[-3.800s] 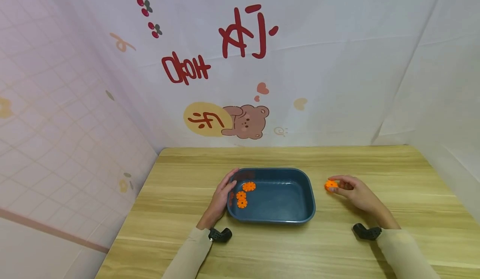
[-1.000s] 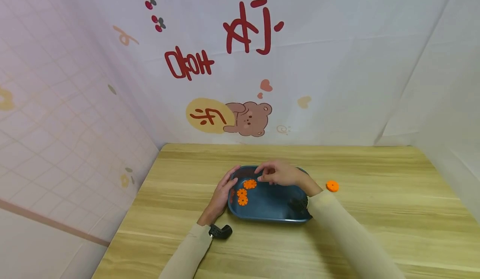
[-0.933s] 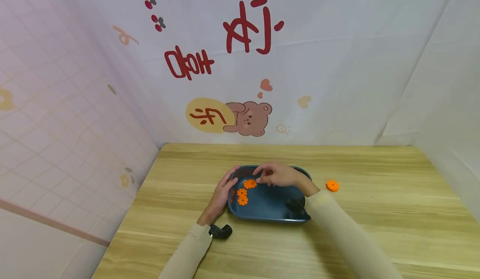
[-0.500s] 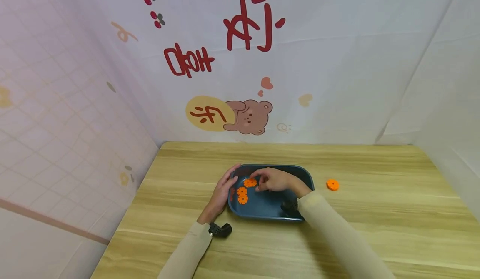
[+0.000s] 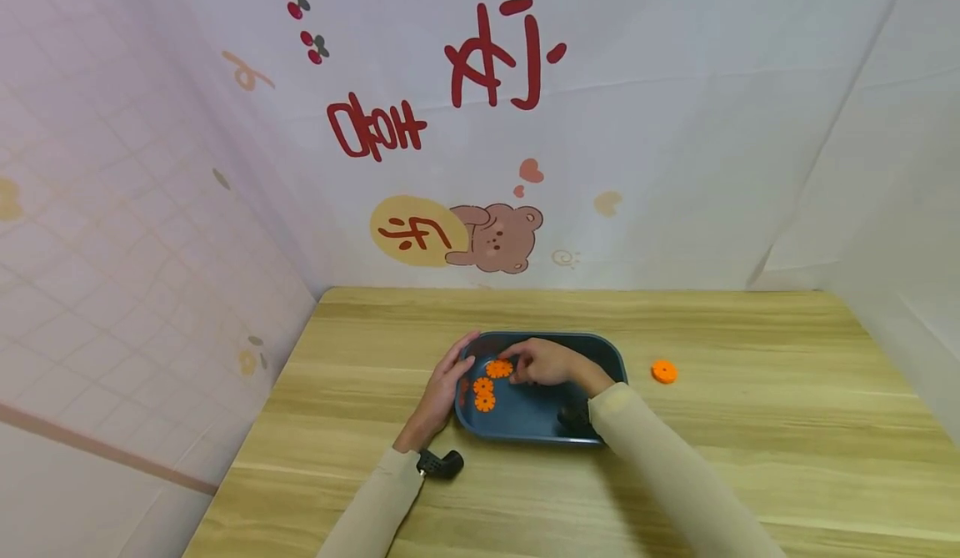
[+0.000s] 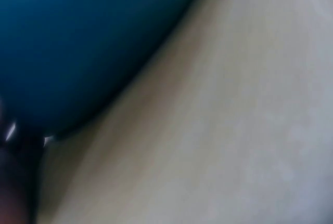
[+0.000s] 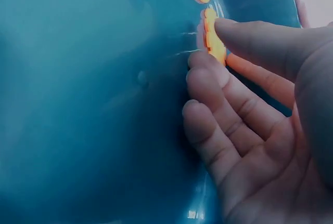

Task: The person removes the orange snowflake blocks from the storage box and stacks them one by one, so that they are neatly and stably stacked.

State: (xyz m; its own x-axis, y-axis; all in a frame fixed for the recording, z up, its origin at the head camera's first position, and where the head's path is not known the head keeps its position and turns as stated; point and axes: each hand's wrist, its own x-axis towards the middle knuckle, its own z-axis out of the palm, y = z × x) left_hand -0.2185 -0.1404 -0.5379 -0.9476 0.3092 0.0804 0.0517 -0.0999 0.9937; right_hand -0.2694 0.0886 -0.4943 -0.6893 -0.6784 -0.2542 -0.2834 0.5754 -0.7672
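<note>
My left hand (image 5: 438,395) holds the left end of a dark blue tray (image 5: 540,439), thumb over the rim and fingers along the outer wall. Inside the tray, my right hand (image 5: 546,363) reaches to the overlapping orange notched discs (image 5: 498,369) near the back left corner. Its index fingertip touches their far edge, while the other fingers bend loosely. In the right wrist view the thumb lies close against an orange disc (image 7: 212,34); no firm pinch shows. Two more discs (image 5: 484,401) lie nearer the front left. The left wrist view is blurred, showing mainly the tray's outer wall (image 6: 78,42).
Another orange disc, perhaps a small stack (image 5: 664,372), lies on the wood-grain table (image 5: 750,424) right of the tray. A white printed backdrop (image 5: 675,124) rises behind the table. Black wrist cameras sit on both wrists, the right one over the tray's front right part.
My right hand has gone from pinching an orange disc on the table at right into the tray, then lowered its index finger onto the back discs. The left hand stays put.
</note>
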